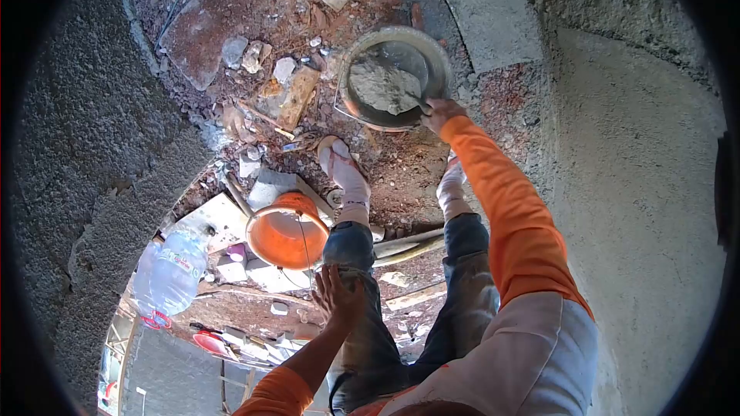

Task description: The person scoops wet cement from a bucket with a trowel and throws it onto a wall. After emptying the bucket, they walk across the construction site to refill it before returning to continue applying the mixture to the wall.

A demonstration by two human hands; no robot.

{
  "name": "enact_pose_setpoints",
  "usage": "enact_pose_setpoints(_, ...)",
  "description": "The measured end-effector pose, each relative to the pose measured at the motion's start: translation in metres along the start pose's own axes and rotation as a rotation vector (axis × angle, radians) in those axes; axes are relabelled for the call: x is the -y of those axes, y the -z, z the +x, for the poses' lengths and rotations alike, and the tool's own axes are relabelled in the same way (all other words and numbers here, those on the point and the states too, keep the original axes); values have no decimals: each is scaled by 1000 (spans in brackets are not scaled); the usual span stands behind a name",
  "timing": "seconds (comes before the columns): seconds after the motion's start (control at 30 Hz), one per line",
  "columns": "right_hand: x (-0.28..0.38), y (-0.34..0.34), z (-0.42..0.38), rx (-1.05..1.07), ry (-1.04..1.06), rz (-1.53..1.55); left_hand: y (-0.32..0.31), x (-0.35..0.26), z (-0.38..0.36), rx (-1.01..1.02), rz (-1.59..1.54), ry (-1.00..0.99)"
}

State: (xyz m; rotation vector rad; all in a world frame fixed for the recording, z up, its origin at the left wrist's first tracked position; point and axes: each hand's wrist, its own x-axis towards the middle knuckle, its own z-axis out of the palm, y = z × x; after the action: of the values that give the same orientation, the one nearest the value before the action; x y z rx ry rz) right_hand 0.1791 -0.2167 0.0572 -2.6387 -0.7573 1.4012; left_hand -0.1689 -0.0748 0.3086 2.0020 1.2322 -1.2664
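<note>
A round bucket point(441, 58) stands on the rubble ground in front of my feet, with grey wet mix point(379, 85) inside. At its near right rim, my right hand point(442, 114) is closed around the handle of a trowel point(420, 100), whose far end meets the mix. My left hand point(338, 296) rests on my left knee with its fingers spread and holds nothing. An orange bucket point(277, 236) lies tilted beside my left leg, its opening towards me and a thin wire handle across it.
Broken stones point(285, 69) and a wooden block point(299, 98) lie left of the mix bucket. A clear plastic water bottle point(179, 271) is at the lower left. Rough grey walls point(640, 185) rise on both sides. Long poles point(408, 246) lie behind my feet.
</note>
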Motion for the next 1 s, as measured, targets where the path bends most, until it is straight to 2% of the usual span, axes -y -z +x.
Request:
enact_pose_setpoints(0.03,7,28,-24,24,-50,134,1,0,-2,9,-8,2)
enact_pose_setpoints(0.07,-4,27,-28,13,-50,132,2,-2,-1,13,-16,1)
enact_pose_setpoints(0.13,-31,10,-30,-305,157,224,8,-7,-1,13,-12,2)
enact_pose_setpoints(0.2,-38,1,-22,-343,117,200,9,-14,-1,11,-17,-4)
enact_pose_setpoints(0.23,-24,19,-28,-367,73,184,6,-14,-1,8,-12,16)
enact_pose_setpoints(0.27,-10,40,-32,-187,-108,249,5,-12,-1,6,-5,34)
enact_pose_setpoints(0.33,10,73,-46,-196,-146,255,4,-10,-2,7,-30,27)
enact_pose_setpoints(0.4,41,127,-93,-320,-96,301,2,-9,-1,27,-95,6)
enact_pose_setpoints(0.43,60,167,-120,-312,-41,223,-11,0,6,-1,-101,-6)
enact_pose_setpoints(0.5,70,202,-157,-596,130,96,-27,13,23,-2,-78,-31)
enact_pose_setpoints(0.53,81,232,-184,-637,172,38,-6,0,19,57,-97,-12)
enact_pose_setpoints(0.6,111,306,-244,-689,201,-33,-27,10,43,17,-99,-40)
enact_pose_setpoints(0.67,136,366,-305,-491,367,76,-32,7,51,-22,-96,-23)
enact_pose_setpoints(0.7,143,389,-328,-499,363,70,-25,1,47,-61,-122,-3)
enact_pose_setpoints(0.77,141,426,-357,-117,408,435,-9,-4,36,-99,-145,16)
enact_pose_setpoints(0.8,130,433,-360,-89,535,610,-2,-8,32,-70,-135,27)
enact_pose_setpoints(0.87,90,445,-353,265,377,1006,-4,-11,33,-43,-128,39)
enact_pose_setpoints(0.93,51,473,-347,55,168,954,-17,-5,39,-117,-167,-29)
enact_pose_setpoints(0.97,-16,471,-325,32,188,1302,-21,-7,33,-112,-160,-17)
enact_pose_setpoints(1.0,-15,490,-339,-482,-164,954,-14,-14,21,-91,-176,-5)
